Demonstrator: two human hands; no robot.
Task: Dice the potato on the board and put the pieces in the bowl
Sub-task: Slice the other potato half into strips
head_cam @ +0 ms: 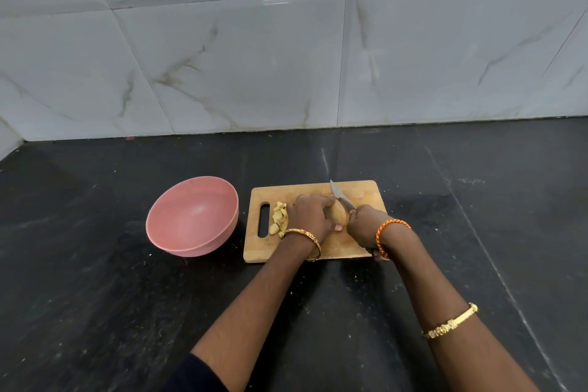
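Left hand grips potato; right hand grips knife.

Wooden board, matt pink plastic bowl, glossy marble-look tiles

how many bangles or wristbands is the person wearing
3: a gold bangle on the left wrist, an orange band on the right wrist, a gold bracelet further up the right forearm. Others may be hidden.

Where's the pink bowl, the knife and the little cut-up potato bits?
pink bowl (191, 216): head view, on its inside wall.
knife (335, 190): head view, on the bare blade.
potato bits (279, 216): head view, middle of the pile by the board's handle slot.
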